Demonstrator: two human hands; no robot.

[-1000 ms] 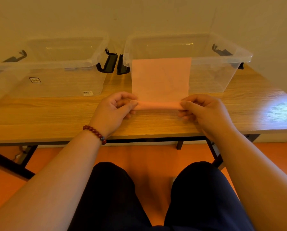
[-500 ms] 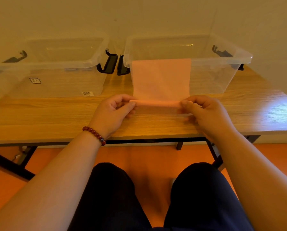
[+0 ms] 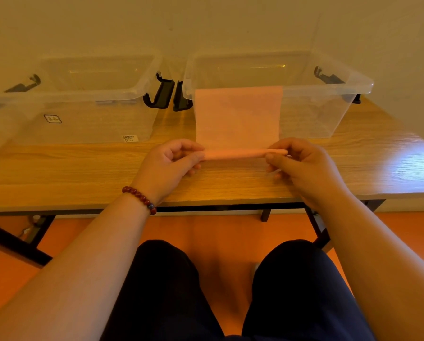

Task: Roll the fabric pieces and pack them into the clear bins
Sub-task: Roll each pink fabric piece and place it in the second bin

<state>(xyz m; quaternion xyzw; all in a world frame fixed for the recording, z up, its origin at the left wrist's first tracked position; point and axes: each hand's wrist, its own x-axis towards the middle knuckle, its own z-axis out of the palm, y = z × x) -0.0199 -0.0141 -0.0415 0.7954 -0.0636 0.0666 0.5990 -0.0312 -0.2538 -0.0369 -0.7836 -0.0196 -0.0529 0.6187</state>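
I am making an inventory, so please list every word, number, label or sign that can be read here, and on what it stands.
Nothing can be read with certainty.
A square label on the front of the left bin: marks too blurred to read.
A barcode sticker low on the same front: print too small to read.
No text visible on the right bin, fabric or table.

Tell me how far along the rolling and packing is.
Done: a thin roll at the near edge of the pink fabric. In hand: left hand and right hand pinch the roll's ends. Left: the flat sheet against the right bin; no rolls visible in it or the left bin.
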